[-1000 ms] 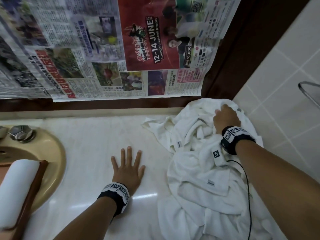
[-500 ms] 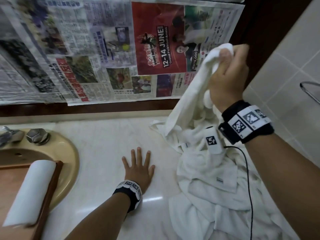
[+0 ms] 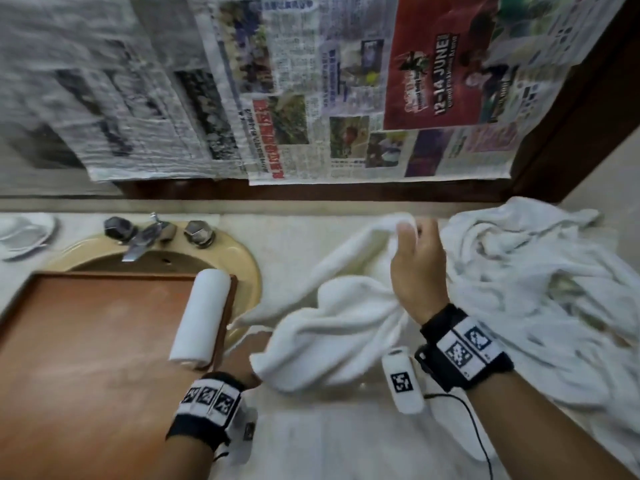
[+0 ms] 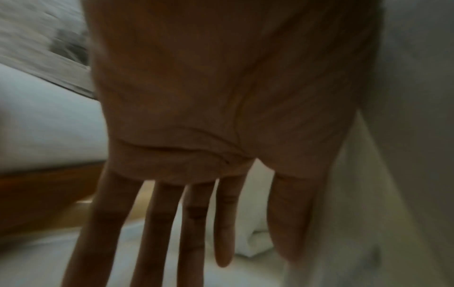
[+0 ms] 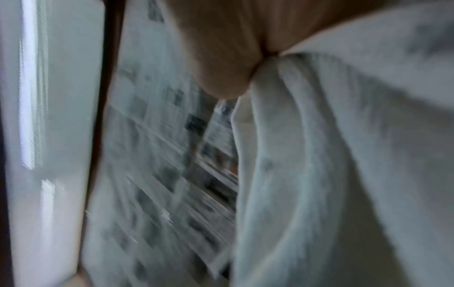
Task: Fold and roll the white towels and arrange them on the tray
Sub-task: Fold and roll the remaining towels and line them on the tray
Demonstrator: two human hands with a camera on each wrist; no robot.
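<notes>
Mostly hidden under a loose white towel [image 3: 332, 327] draped across the counter [image 3: 311, 445]: the left hand [image 3: 239, 367], fingers [image 4: 157, 223] straight and spread in the wrist view. Blurred by motion throughout. Raised above the counter, the right hand [image 3: 415, 271], fingers [image 3: 407, 230] pinching the towel's upper corner. Heaped at right, partly cut off by the frame edge, a pile of white towels [image 3: 540, 289]. Readable on the newspaper [image 3: 311, 98] covering the wall: "12–14 JUNE" on a red advertisement; remaining print too smeared to read. On the wooden tray [image 3: 86, 341] set over the sink [image 3: 221, 251], one rolled towel [image 3: 202, 315] along its right edge. Behind the sink, a faucet [image 3: 145, 237].
</notes>
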